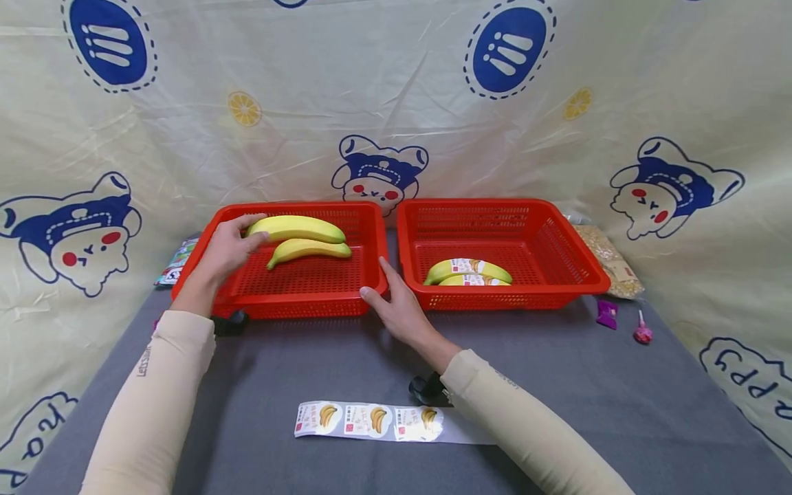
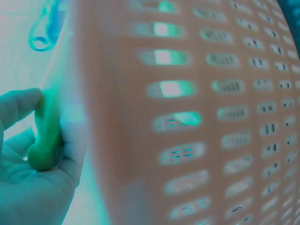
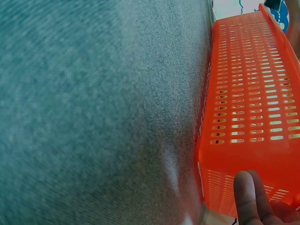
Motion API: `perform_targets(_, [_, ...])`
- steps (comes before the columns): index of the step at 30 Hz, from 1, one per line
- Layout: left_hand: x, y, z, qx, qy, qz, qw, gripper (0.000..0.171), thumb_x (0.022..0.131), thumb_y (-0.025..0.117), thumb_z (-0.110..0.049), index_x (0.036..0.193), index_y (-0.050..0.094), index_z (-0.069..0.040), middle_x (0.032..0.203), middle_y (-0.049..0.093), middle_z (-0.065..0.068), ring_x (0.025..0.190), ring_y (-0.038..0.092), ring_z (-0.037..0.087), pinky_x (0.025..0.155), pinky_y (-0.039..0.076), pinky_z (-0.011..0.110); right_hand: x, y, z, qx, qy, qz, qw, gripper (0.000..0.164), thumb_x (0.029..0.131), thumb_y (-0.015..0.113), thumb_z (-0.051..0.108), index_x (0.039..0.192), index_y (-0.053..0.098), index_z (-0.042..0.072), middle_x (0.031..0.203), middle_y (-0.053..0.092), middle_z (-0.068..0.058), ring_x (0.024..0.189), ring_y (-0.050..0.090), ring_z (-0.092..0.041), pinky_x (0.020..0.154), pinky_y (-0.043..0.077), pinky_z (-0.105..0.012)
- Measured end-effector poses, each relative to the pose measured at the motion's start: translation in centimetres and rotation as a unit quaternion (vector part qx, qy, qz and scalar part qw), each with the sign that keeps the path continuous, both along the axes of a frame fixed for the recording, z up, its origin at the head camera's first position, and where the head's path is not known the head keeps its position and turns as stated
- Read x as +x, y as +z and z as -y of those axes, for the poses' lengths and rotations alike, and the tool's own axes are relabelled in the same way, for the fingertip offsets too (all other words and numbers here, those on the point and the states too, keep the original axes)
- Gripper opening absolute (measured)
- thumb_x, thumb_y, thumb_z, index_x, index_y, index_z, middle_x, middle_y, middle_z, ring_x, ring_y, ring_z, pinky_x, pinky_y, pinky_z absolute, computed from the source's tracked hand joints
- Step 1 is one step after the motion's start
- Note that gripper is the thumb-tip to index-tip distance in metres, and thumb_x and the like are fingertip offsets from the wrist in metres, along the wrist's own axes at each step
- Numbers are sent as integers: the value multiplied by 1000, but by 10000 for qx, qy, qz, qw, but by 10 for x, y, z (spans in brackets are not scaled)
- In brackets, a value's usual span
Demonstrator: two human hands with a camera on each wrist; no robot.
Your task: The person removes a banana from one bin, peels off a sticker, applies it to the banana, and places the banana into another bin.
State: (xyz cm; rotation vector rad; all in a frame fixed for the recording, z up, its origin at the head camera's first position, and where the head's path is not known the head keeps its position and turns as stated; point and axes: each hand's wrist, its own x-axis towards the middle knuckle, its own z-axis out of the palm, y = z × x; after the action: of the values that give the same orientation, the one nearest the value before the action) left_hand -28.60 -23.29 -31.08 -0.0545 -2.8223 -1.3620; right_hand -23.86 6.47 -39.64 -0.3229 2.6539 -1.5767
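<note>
One banana pinched by fingers of left hand, second banana near them, in left basket; fingers of right hand spread, touching that basket's corner.

Bright light leaves soft shadows on the grey cloth and glare on the label strip, while the teal-tinted left wrist view blurs the left basket's edge.

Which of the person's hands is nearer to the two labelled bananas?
The right hand: it is at the near right corner of the left basket, left of the labelled bananas; the left hand, farther left, holds another banana inside that basket.
</note>
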Motion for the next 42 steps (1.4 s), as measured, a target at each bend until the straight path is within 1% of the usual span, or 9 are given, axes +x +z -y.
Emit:
perform_targets(5, [27,11,-3,473,-21,-464,9978,52,95,53,-33,142,42,-14,127,49,12,97,53,19,76,45,16,0,1,-2,-6,26,-2,10000,80,87,60,47,151,17,29,154,29,0,139,33,-21,113,29,-45])
perform_targets(10, [62,12,-12,558,-200,-651,9961,55,92,56,-38,142,43,-18,134,48,10,107,48,16,77,44,9,-1,3,-3,23,61,132,9999,80,87,60,47,151,16,30,154,29,2,138,33,-19,112,31,-44])
perform_targets(13, [84,5,-16,514,-275,-619,9964,56,91,58,-39,142,43,-20,134,49,9,110,46,20,77,46,9,-1,5,-4,-7,125,281,9995,79,87,60,46,151,16,31,153,31,0,124,49,-21,102,43,-41])
perform_targets(17, [109,-10,-18,650,-344,-523,9959,57,90,60,-38,141,43,-19,131,51,9,109,48,22,77,49,12,-1,9,-5,45,223,534,9983,78,88,60,45,151,15,34,149,36,-4,93,63,-27,81,53,-34])
perform_targets(22, [130,-36,-14,761,-388,-276,9960,55,90,61,-35,139,45,-15,129,52,11,109,48,22,78,50,16,-2,14,-6,145,300,710,9969,78,88,60,45,151,14,33,145,41,-9,87,63,-31,75,52,-31])
perform_targets(26, [138,-61,-13,551,-522,-52,9971,50,90,61,-33,135,50,-13,123,57,12,103,51,21,78,50,18,-3,14,-7,125,347,778,9963,78,89,60,44,151,14,32,145,41,-10,89,62,-30,73,52,-30])
perform_targets(31, [138,-85,-28,59,-720,132,9973,47,88,65,-32,129,56,-11,112,62,9,91,52,18,71,44,22,-4,15,-7,134,365,809,9960,78,90,60,40,151,13,32,145,41,-11,86,62,-29,73,53,-30])
perform_targets(36, [132,-93,-54,-256,-883,139,9957,40,87,66,-24,124,60,-11,105,64,6,88,52,16,73,42,26,-3,15,-7,105,383,827,9958,78,89,60,42,151,13,32,143,43,-12,86,62,-29,72,53,-31])
perform_targets(42, [125,-98,-85,-383,-1022,103,9940,36,85,68,-19,120,62,-10,100,65,5,84,53,13,72,42,28,-2,16,-7,111,393,833,9957,77,90,58,43,151,12,33,143,42,-12,91,61,-32,76,53,-36])
